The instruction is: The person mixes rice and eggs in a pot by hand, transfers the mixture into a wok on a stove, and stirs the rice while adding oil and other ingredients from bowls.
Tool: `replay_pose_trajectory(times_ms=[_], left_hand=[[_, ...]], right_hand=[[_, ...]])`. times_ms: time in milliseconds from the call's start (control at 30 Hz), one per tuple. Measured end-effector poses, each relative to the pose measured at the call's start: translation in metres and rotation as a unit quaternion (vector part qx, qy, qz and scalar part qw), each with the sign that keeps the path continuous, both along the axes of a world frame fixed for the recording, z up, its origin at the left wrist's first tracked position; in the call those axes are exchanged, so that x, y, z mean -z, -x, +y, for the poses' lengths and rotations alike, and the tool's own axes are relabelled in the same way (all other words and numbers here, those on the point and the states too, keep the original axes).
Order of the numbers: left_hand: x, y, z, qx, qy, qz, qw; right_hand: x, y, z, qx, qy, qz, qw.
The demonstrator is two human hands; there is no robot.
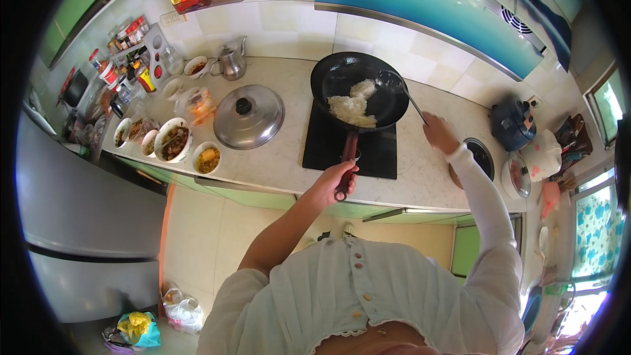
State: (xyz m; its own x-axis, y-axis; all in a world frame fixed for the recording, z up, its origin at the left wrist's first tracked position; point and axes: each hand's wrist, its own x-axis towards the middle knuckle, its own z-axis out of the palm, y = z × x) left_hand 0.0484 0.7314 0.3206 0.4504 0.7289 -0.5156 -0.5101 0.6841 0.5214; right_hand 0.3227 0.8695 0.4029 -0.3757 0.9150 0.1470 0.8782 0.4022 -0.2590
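Note:
A dark wok (pixel 335 71) stands on a black glass cooktop (pixel 379 155). My left hand (pixel 335 185) is closed around the wok's reddish-brown handle (pixel 350 145). Clumps of white cooked rice (pixel 351 109) lie in the wok, on its near and middle part. My right hand (pixel 440 133) grips a long-handled metal ladle (pixel 413 101) by its upper end. The ladle's rounded head rests inside the wok at the right, beside the rice. Whether the head touches the wok wall, I cannot tell.
Left of the cooktop lie a steel lid (pixel 250 123) and a steel kettle (pixel 230 63). Food-filled bowls, including a large one (pixel 189 145) and a yellow-filled one (pixel 206 158), line the counter's left end. A dark round pot (pixel 480 155) sits beneath my right forearm. Overhead hangs a range hood (pixel 419 15).

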Motion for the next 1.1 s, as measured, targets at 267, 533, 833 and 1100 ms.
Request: replay_pose_trajectory(times_ms=[267, 533, 833, 1100], left_hand=[[0.007, 0.010, -0.006, -0.010, -0.004, 0.003, 1.000], [0.002, 0.010, -0.005, 0.008, 0.006, -0.002, 1.000], [0.004, 0.001, -0.001, -0.015, 0.010, -0.025, 1.000], [0.003, 0.000, -0.002, -0.013, 0.007, -0.007, 1.000]], right_hand=[[0.018, 0.069, 0.076, 0.083, 0.368, 0.141, 0.916], [-0.005, 0.057, 0.038, -0.043, 0.327, 0.209, 0.921], [-0.052, 0.028, -0.051, -0.152, 0.044, -0.009, 0.987], [-0.003, 0.045, -0.062, -0.102, 0.015, -0.193, 0.976]])
